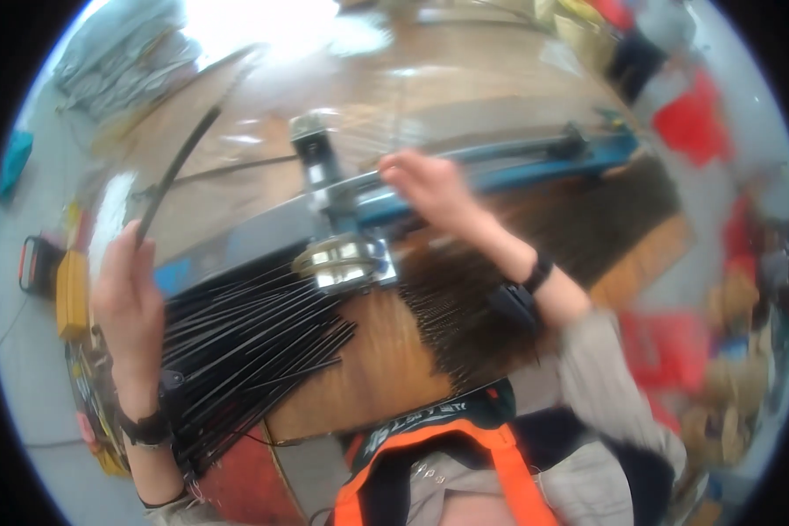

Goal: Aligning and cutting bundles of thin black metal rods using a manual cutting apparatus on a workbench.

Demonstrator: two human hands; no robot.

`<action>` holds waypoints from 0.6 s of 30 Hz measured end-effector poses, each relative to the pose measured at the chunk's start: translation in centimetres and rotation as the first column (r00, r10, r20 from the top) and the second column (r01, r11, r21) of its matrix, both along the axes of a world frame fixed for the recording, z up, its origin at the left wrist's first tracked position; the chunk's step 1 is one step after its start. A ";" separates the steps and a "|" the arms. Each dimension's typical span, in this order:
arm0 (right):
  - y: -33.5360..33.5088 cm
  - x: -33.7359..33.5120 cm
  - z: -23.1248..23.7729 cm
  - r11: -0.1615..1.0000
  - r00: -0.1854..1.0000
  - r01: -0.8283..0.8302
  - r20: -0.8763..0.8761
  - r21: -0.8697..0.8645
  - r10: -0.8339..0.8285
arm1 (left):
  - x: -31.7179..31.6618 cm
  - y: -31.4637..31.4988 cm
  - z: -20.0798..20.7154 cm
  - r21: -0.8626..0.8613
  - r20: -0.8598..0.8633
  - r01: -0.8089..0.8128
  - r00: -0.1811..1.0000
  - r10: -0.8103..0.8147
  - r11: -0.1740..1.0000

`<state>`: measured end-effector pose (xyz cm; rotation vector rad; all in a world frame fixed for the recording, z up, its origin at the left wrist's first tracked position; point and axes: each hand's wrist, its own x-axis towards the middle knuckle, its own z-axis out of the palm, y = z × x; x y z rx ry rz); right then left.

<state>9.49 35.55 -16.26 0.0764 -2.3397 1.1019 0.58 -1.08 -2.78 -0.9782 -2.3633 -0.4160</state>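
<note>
Wooden tabletop (359, 377) is the biggest thing under me, running out toward bright glare at its far edge. The big dark bundle of thin rods (587, 219) covers its R part, reaching toward the R edge. A 2nd bundle, black rods (245, 351), fans out on the L half, loose ends toward the near edge & L edge. Long blue rail (500, 175) crosses the middle, btwn the far glare & the bundles, its R end nr the R edge.

The dark rod (180, 162) I've got is up at the L side: bottom end in my L hand, the rest slanting up & R toward the far edge, tip blurred. It's well apart from my R hand.

Metal clamp fixture (346, 263) sits abt mid-tabletop, btwn my hands, w/ the black rods' inner ends right by it.

L hand (130, 302): by the L edge, just beside the black rods, thumb & fingers closed round the rod's lower end. R hand (438, 195): at the blue rail, R of the fixture, fingers bent & close together. Too blurred; can't tell if it's pinching smth or touching the rail. Smallest: black wristband (542, 272) on R wrist, black watch (145, 430) on L.
</note>
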 end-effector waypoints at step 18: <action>-7.8 -9.8 1.0 0.806 0.972 -0.045 -0.161 0.591 0.172 | 0.0 -6.1 -4.2 0.087 0.122 -0.061 0.991 0.050 0.994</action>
